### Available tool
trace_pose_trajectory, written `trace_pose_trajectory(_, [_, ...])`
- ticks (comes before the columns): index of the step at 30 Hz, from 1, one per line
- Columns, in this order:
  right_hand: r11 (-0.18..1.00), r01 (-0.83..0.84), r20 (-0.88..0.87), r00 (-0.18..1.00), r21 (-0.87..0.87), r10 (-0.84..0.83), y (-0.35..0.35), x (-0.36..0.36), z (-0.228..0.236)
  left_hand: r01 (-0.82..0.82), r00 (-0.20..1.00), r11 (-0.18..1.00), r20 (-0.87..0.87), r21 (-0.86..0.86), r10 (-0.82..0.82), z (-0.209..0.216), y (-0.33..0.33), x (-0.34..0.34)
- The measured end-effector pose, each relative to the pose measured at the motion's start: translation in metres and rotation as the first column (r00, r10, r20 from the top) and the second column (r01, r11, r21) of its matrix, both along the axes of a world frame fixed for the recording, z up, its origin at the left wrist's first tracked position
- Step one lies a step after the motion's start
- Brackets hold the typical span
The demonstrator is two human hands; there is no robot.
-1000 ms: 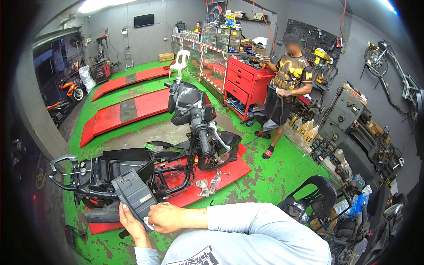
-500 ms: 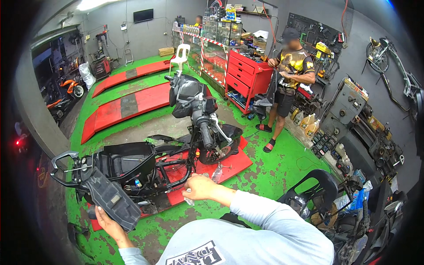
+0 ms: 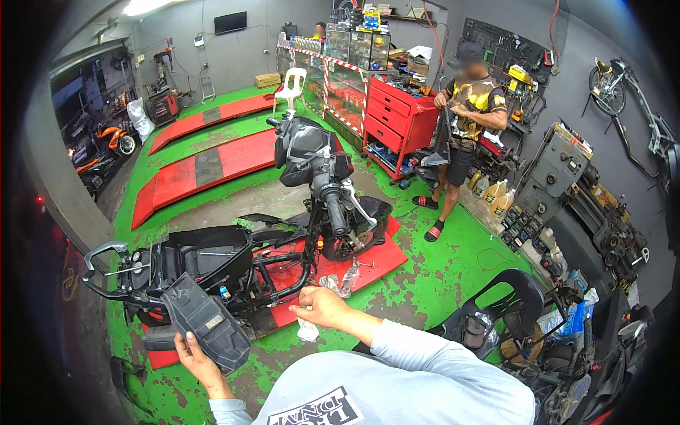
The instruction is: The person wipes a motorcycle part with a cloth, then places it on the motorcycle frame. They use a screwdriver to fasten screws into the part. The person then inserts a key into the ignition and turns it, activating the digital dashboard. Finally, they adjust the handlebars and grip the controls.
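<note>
In the head view, a black plastic cover (image 3: 207, 322) is held by the left hand (image 3: 201, 363) at its lower left edge. That grip is only partly closed: the fingers are laid against the cover's near face, and the thumb is mostly hidden. The cover is held tilted, just in front of the rear part of a stripped motorcycle (image 3: 212, 244), and whether the two are touching cannot be told.

By the right hand (image 3: 324, 310), a crumpled white rag (image 3: 307, 331) is held. This grip is curled nearly closed, with the rag hanging below the fingers, well apart from the cover. Near this hand, small clear plastic bags (image 3: 349, 279) are laid on the red platform (image 3: 386, 263) under the motorcycle. A dark padded piece (image 3: 160, 338) is seen just to the left of the left hand. Farther back, a dark piece (image 3: 438, 142) is held by another person (image 3: 476, 103) beside a red tool cabinet (image 3: 387, 117).
</note>
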State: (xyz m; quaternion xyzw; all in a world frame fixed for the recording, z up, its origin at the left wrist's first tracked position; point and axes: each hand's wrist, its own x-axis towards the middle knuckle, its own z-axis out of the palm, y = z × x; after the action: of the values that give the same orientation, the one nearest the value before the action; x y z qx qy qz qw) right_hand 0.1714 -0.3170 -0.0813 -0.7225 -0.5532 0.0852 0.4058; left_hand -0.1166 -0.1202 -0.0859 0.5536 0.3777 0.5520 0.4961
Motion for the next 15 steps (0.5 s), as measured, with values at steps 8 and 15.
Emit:
trace_pose_trajectory(8, [0.992, -0.11, -0.342, 0.932, 0.061, 0.124, 0.018, -0.026, 0.037, -0.008, 0.999, 0.997, 0.033, 0.073, 0.006, 0.014, -0.014, 0.023])
trace_pose_trajectory(15, [0.984, -0.174, -0.516, 0.841, 0.028, 0.163, 0.036, -0.047, 0.017, -0.02, 0.996, 0.999, 0.085, 0.044, 0.016, 0.026, -0.029, 0.084])
